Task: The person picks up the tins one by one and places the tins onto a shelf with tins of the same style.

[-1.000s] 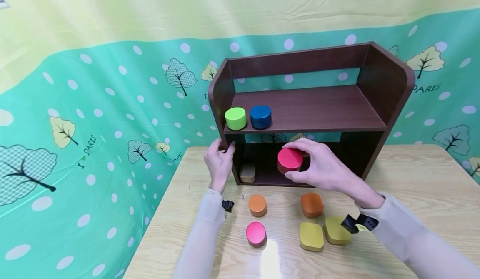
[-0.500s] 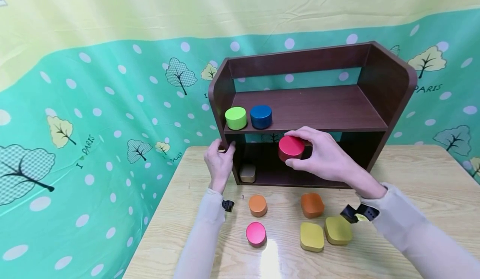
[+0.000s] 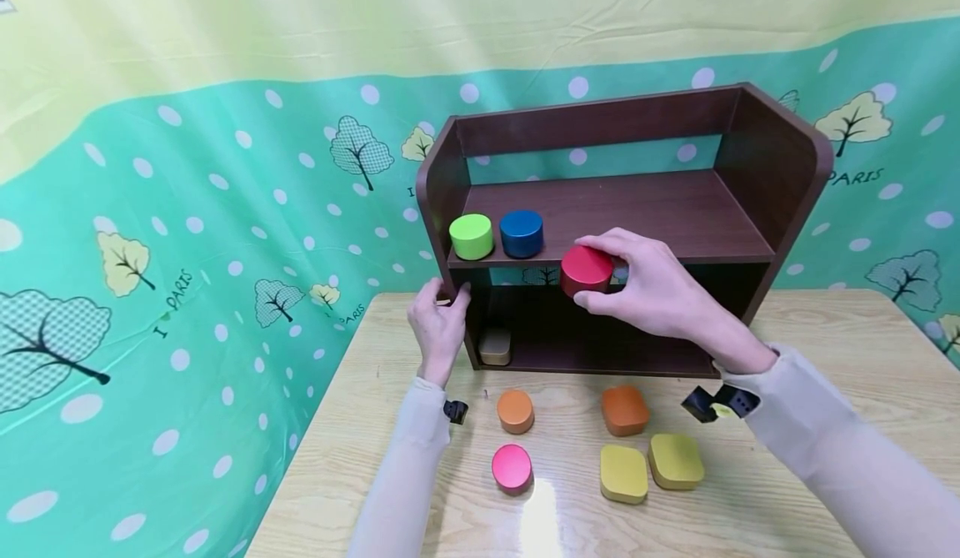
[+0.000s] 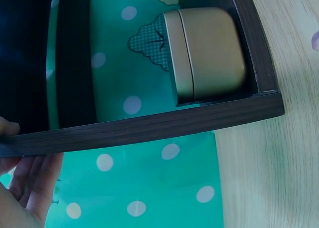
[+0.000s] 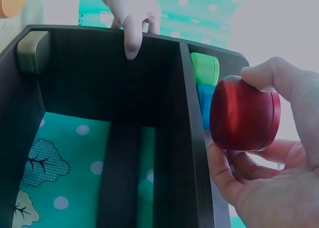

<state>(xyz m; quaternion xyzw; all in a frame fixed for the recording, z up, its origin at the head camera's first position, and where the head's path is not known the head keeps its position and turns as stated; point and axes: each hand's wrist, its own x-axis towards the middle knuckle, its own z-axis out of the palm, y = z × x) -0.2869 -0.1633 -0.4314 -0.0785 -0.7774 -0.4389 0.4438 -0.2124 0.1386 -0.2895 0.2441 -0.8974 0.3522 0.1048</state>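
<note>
My right hand (image 3: 652,287) holds a red round tin (image 3: 586,271) between thumb and fingers, in front of the upper board's edge. In the right wrist view the red tin (image 5: 244,113) is beside that board, near a blue round tin (image 5: 205,106) and a green round tin (image 5: 205,68). My left hand (image 3: 438,329) grips the left side panel of the dark brown shelf (image 3: 600,208), thumb inside and fingers outside. A gold square tin (image 4: 212,56) stands in the lower compartment's left corner, below that hand. The green tin (image 3: 472,237) and blue tin (image 3: 522,233) stand at the upper board's left.
On the wooden table (image 3: 337,458) before the shelf are an orange round tin (image 3: 515,410), a pink round tin (image 3: 512,469), an orange square tin (image 3: 624,410) and two yellow square tins, the left one (image 3: 623,474) and the right one (image 3: 676,461). A patterned curtain (image 3: 225,291) hangs behind.
My right hand has raised the red tin from the lower compartment's front to the level of the upper board's edge, shifting slightly right. The left hand keeps its place on the side panel.
</note>
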